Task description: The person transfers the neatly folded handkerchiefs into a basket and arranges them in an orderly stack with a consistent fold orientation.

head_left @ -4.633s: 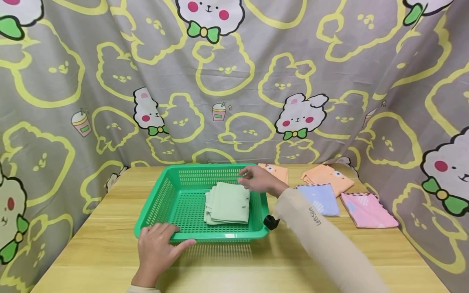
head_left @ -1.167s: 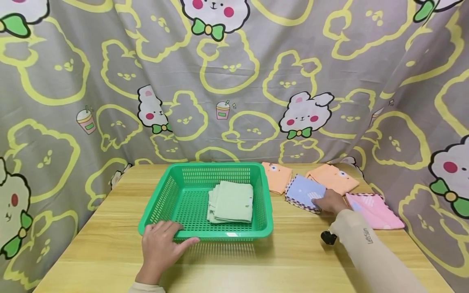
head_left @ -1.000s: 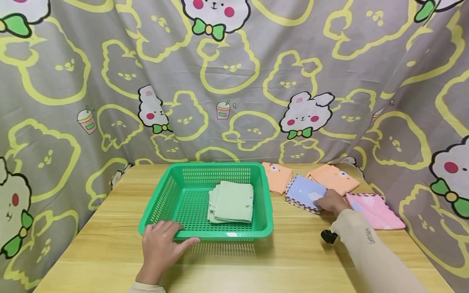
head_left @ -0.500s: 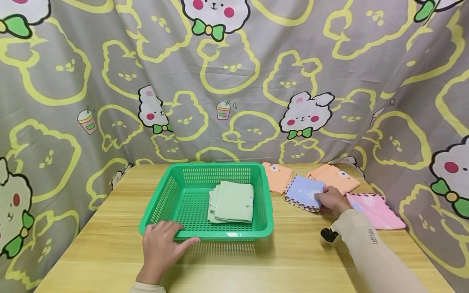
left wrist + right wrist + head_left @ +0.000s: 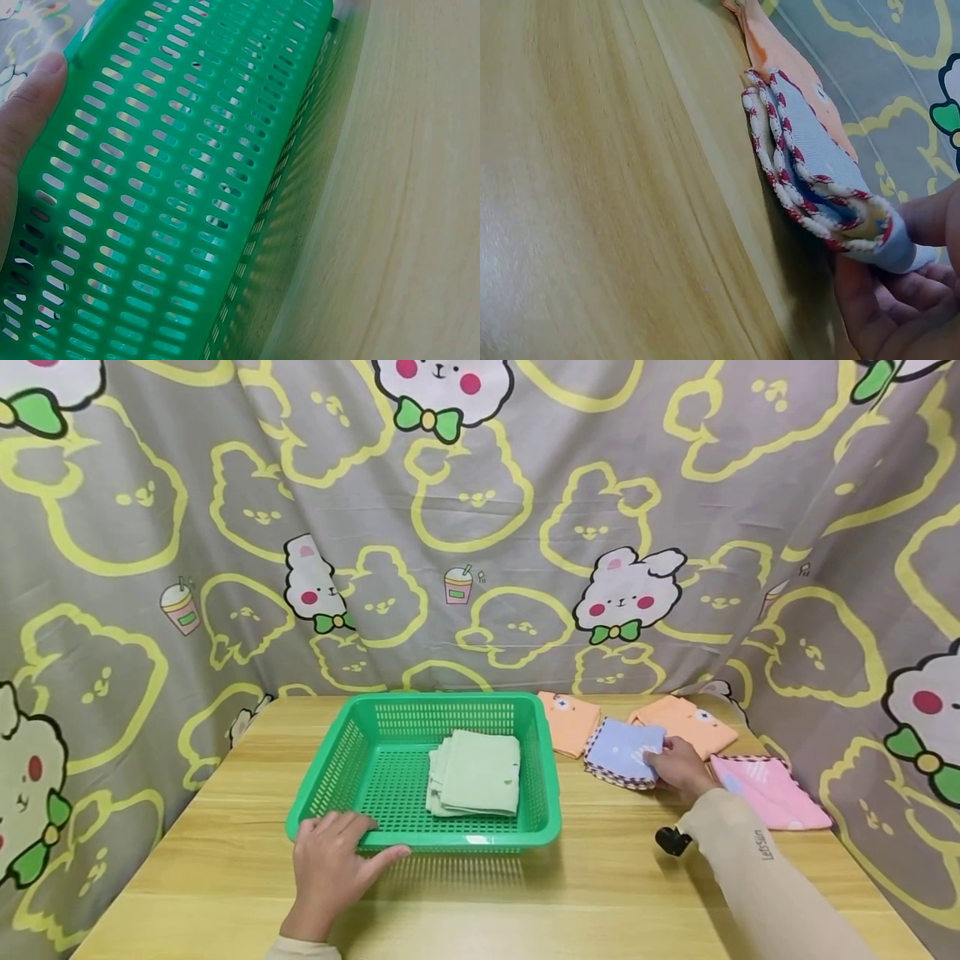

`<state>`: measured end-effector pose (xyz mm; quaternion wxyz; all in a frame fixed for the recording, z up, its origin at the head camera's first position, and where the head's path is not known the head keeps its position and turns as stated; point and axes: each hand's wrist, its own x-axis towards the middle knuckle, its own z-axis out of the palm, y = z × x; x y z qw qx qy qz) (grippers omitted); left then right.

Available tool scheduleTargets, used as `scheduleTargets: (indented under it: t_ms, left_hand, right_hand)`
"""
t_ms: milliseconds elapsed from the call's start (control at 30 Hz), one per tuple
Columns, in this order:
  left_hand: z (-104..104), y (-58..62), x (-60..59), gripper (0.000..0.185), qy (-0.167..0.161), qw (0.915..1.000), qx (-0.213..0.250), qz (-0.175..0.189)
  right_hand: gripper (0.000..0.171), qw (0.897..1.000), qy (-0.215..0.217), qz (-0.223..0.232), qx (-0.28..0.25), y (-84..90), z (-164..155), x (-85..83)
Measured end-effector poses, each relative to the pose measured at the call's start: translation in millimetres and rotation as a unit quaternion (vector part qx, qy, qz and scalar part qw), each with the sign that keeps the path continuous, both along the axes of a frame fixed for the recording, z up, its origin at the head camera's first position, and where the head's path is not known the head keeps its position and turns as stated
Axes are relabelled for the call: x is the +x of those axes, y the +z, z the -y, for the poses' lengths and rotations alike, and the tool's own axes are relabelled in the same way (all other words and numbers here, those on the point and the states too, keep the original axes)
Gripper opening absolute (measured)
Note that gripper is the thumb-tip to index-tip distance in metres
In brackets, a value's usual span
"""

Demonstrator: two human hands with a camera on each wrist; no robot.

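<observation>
One basket (image 5: 543, 768) — left fingers (image 5: 352, 822) gripping it; one blue cloth (image 5: 618, 747) — right fingers (image 5: 859, 300) pinching it; one pink cloth (image 5: 776, 793).

The person's right hand (image 5: 681, 767), earlier above the right side of the green slotted plastic basket (image 5: 420, 840), now pinches the right edge of the folded light-blue cloth (image 5: 621, 748) with red-and-white trim. That cloth has shifted left and farther away, its trim turned from the far side to the left and near sides, and its right edge now bends upward.
</observation>
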<state>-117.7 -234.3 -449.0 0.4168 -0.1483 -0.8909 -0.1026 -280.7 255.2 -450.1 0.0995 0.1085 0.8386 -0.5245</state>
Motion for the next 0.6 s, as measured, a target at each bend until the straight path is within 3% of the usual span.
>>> scheduleTargets:
  t_ms: [300, 600]
  left_hand:
    - [-0.6, 0.2, 0.2, 0.074, 0.001, 1.0, 0.0, -0.002]
    - [-1.2, 1.4, 1.1, 0.074, 0.001, 1.0, -0.001, -0.001]
  right_hand:
    - [0.079, 1.0, 0.014, -0.025, -0.005, -0.5, -2.6, 1.2]
    - [0.073, 0.998, 0.016, -0.046, 0.035, 6.8, -1.7, -0.3]
